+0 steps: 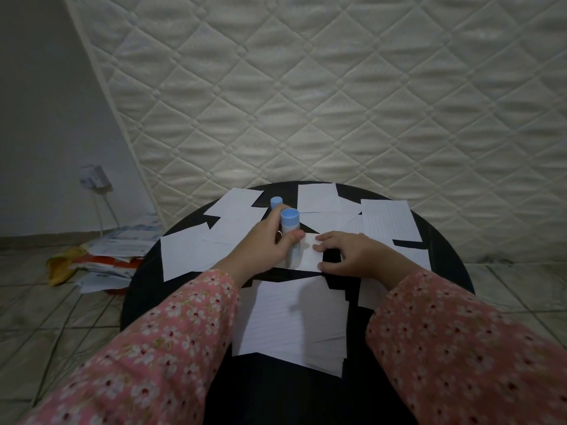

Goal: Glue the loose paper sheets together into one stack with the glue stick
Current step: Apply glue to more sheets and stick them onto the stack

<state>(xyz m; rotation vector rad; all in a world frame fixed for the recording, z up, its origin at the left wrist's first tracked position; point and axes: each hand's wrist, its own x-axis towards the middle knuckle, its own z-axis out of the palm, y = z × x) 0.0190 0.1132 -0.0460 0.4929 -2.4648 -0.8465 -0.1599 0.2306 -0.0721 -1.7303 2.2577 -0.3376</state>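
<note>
My left hand (270, 240) grips a glue stick (290, 223), a white tube with a blue top end, held upright with its lower end down on a small white sheet (310, 256) at the middle of the round black table (147, 289). My right hand (349, 253) rests its fingertips on that sheet's right edge. A second blue cap-like piece (276, 201) shows just behind my left fingers; I cannot tell whether it is held. A stack of lined sheets (294, 323) lies near me. Loose sheets (190, 253) lie spread over the far half.
A quilted mattress (337, 87) leans upright right behind the table. On the tiled floor to the left lies a pile of papers and envelopes (113, 256). A wall socket with a plug and cable (93, 177) sits low on the left wall.
</note>
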